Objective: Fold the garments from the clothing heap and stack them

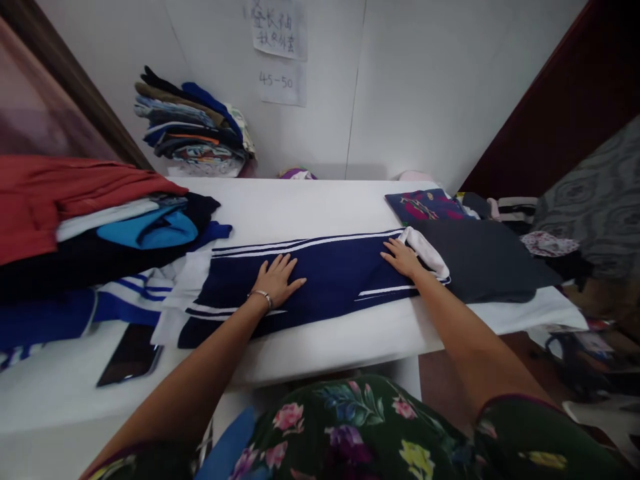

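A navy garment with white stripes point(330, 267) lies folded lengthwise across the white table. White cloth shows at its left end, and a pale lining shows at its right end. My left hand point(277, 281) rests flat on the left part of the garment, fingers spread. Toward the right end, my right hand point(401, 258) lies on the cloth with its fingers stretched out, close to the pale lining. Neither hand grips anything.
Piled clothes with a red one on top point(75, 200) cover the table's left side, near a dark phone point(129, 355). Dark grey folded cloth point(485, 260) lies at the right. A tall clothes stack point(195, 127) stands by the wall, left of paper signs point(283, 83).
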Available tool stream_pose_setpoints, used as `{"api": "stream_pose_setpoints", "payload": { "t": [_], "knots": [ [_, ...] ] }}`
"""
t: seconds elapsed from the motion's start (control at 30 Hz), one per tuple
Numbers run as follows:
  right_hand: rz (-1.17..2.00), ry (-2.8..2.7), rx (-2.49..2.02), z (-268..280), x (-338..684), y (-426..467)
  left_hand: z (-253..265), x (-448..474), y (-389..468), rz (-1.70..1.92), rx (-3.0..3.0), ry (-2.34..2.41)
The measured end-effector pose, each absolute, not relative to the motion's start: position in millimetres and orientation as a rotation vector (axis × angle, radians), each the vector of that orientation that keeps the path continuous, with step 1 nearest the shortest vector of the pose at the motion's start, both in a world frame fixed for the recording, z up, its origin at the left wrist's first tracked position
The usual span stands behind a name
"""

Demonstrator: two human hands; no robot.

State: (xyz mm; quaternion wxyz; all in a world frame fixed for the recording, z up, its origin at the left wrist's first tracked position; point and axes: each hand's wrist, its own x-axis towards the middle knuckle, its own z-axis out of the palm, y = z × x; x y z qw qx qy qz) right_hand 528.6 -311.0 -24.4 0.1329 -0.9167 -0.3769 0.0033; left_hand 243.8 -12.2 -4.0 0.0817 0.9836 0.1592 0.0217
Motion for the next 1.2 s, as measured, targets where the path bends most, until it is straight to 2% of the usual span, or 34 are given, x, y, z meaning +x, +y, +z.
{"api": "stream_pose_setpoints", "payload": {
  "t": [0.1, 0.2, 0.27, 0.37, 0.63, 0.97, 1.2],
  "knots": [
    [0.001, -1.038, -2.597, -17, 523, -311, 2, 240, -12, 0.153, 2.837, 0.483],
    [-0.217, -1.041, -2.384, -6, 498, -320, 10, 225, -20, 0.377, 2.732, 0.448],
    [-0.324, -1.138, -2.187, -2, 472, -332, 13, 212, -35, 0.491, 2.725, 0.322],
    [-0.293, -1.318, -2.026, -5, 436, -357, 14, 195, -64, 0.48, 2.778, 0.078],
    [-0.32, -1.359, -2.258, -22, 427, -401, 9, 207, -101, 0.365, 2.91, 0.026],
    [-0.328, -1.527, -2.343, -14, 438, -404, 7, 216, -101, 0.305, 2.926, 0.098],
    [-0.416, -1.391, -2.503, -15, 445, -399, 8, 212, -102, 0.331, 2.939, -0.032]
  ]
}}
